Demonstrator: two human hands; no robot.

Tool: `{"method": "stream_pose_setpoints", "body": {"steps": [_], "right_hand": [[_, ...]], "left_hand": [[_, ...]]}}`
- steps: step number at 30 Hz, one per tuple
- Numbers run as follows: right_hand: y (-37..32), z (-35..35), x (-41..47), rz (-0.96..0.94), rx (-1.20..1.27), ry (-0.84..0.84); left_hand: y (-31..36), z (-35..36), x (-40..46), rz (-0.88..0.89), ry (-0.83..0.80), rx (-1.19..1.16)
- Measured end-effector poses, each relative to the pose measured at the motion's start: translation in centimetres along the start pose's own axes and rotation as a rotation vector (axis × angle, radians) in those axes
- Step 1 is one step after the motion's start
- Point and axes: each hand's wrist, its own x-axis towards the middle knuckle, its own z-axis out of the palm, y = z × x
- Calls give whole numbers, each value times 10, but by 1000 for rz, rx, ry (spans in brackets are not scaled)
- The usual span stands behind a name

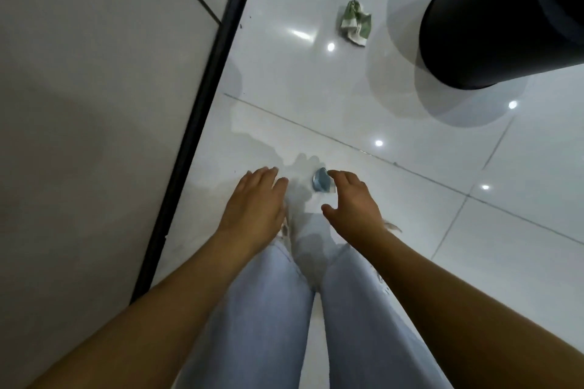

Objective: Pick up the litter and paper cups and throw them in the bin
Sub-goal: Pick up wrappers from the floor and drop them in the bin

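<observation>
Both hands spread, holding nothing; right hand [350,199] just over blue scrap [320,180] on near floor, left hand [256,199] beside it. Pinch scrap cleanly, then bin [493,25] far right

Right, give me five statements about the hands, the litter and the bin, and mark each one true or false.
1. The right hand reaches for the blue litter on the floor. True.
2. The left hand grips a paper cup. False: it is open and holds nothing.
3. The green litter lies inside the bin. False: it lies on the floor beside the bin.
4. The bin is black. True.
5. The blue litter is lifted clear of the floor. False: it sits on the floor, not yet gripped.
</observation>
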Motion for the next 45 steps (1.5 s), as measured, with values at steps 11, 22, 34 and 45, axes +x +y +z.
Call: {"method": "stream_pose_setpoints", "body": {"steps": [11,22,34,45], "right_hand": [[40,72,82,-149,-173,-10],[27,35,83,-207,145,182],[-4,-48,104,-349,237,380],[15,-85,178,-208,67,409]], "left_hand": [[-36,63,79,95,-4,27],[-5,43,113,-29,39,-446],[27,-34,158,-134,214,-827],[4,-61,207,-143,320,-481]]}}
